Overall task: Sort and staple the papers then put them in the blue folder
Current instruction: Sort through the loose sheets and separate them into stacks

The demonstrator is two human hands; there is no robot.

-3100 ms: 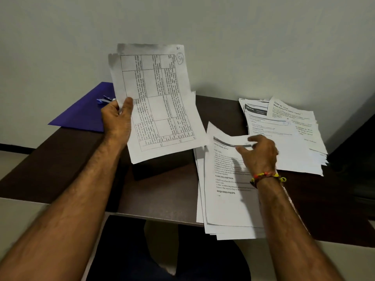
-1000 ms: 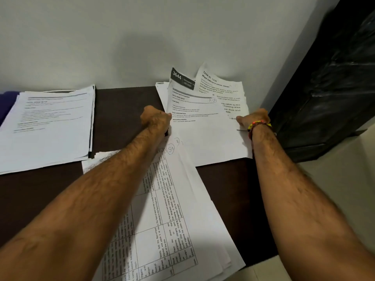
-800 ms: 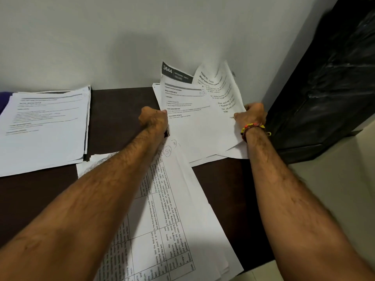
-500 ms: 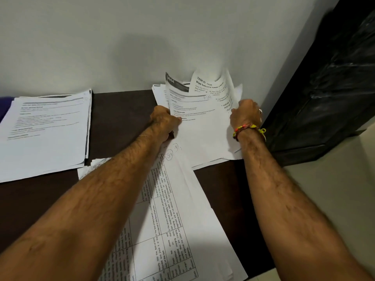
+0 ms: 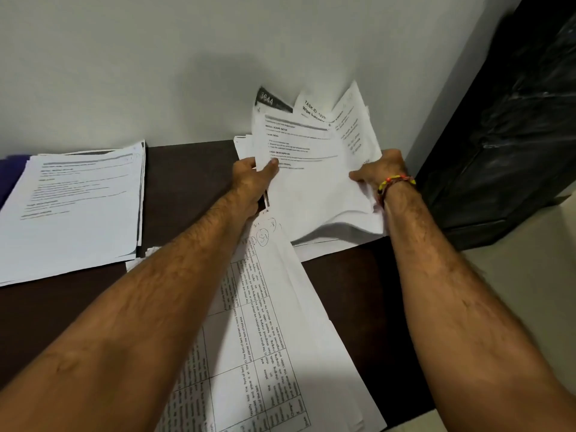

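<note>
Both hands, left hand [image 5: 254, 177] and right hand [image 5: 378, 173], grasp the loose sheaf [image 5: 311, 169] at one o'clock on the desk [image 5: 187, 182], lifted and buckling. Uneven squeezing could crease pages or spill some behind.

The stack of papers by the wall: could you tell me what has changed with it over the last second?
Both hands, left and right, closed on the far stack and lifted it, bending it against the wall. The table sheets and left pile stayed flat.
</note>
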